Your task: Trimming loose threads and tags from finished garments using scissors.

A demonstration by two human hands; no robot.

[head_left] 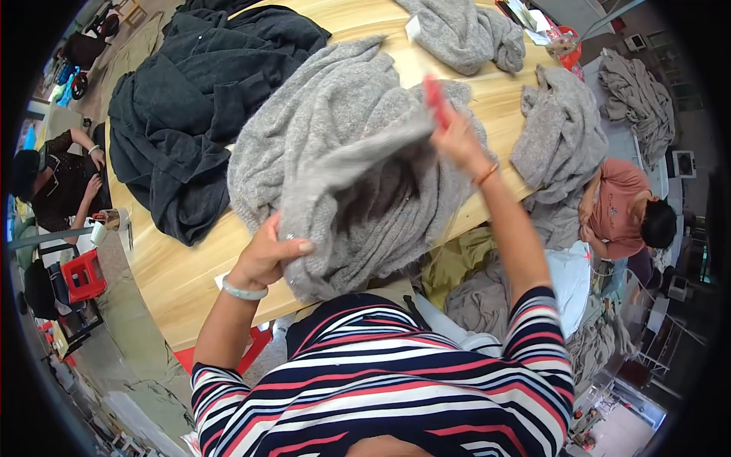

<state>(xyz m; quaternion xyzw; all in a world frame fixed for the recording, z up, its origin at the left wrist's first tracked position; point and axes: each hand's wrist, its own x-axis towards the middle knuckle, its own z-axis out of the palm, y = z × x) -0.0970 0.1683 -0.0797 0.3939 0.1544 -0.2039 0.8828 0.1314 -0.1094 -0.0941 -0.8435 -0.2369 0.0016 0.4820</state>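
A grey knit garment (335,114) lies bunched in front of me, its near edge lifted into an open loop with a dark inside. My left hand (266,251) is closed on the near left part of that edge, thumb on top. At the loop's right side, my right hand (461,143) is closed round a small red tool (435,103). Motion blurs the tool, so its exact kind does not show. The right fingers are also against the grey fabric; whether they pinch it I cannot tell.
A pile of dark garments (190,114) covers the table's left side. More grey garments lie at the far edge (464,34) and the right (560,137). One person (620,206) sits at the right, another (65,175) at the left. A red stool (82,276) stands on the floor.
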